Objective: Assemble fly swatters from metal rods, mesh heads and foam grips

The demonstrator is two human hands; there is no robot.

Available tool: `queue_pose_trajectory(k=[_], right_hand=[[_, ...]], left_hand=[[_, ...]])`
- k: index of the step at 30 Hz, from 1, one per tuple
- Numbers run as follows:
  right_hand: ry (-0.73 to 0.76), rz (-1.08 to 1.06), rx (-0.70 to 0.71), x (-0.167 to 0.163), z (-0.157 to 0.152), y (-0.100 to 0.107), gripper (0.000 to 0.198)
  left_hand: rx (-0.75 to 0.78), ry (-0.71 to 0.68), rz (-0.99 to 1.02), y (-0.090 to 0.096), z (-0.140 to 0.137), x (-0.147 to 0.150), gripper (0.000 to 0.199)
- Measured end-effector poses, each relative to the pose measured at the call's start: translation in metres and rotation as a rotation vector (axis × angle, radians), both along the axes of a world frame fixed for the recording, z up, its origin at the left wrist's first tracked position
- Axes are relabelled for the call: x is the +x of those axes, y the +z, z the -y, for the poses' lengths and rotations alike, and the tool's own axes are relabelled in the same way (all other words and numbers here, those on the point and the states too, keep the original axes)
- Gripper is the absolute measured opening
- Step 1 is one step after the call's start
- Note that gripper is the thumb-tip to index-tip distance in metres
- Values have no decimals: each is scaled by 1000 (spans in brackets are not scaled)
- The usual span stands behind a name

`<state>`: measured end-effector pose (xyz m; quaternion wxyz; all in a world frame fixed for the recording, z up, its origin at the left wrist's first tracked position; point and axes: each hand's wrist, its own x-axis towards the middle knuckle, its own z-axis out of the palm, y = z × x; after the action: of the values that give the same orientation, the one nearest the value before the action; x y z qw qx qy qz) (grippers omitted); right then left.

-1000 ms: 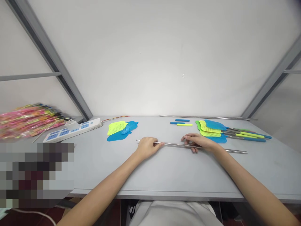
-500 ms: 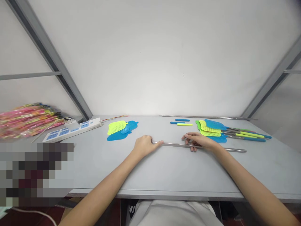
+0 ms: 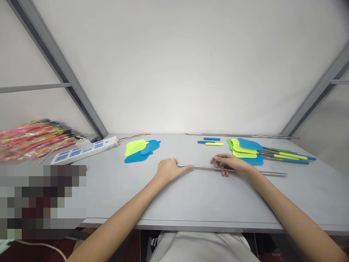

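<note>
A thin metal rod (image 3: 203, 167) lies level across the middle of the table, its right part looking thicker. My left hand (image 3: 169, 170) is closed on its left end, thumb stretched along the rod. Farther right, my right hand (image 3: 230, 163) curls loosely round the rod, some fingers below it; the rod's right end sticks out past the wrist. Blue and yellow fly swatter heads (image 3: 136, 147) lie beyond my left hand. Behind my right hand lie loose blue and yellow handle grips (image 3: 214, 144). Several fly swatters with handles (image 3: 247, 145) are piled to its right.
More metal rods (image 3: 242, 136) lie along the wall at the back. A white power strip (image 3: 84, 150) sits at the left, beside a heap of plastic-wrapped colourful items (image 3: 32, 140). The table's front edge (image 3: 207, 225) runs close to my body. A blurred-out patch covers the lower left.
My left hand has shifted slightly to the right along with the rod. The right hand has stayed almost where it was, round the rod.
</note>
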<state>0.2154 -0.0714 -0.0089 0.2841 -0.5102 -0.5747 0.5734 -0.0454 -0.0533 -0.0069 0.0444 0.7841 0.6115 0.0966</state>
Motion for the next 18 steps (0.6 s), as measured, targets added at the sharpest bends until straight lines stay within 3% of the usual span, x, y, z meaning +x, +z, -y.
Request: queue_pose_trajectory(k=[18], right_hand=[[-13,34,-13,-3,1,2,28]], left_hand=[[-55,12,72,-7,-2,2,62]])
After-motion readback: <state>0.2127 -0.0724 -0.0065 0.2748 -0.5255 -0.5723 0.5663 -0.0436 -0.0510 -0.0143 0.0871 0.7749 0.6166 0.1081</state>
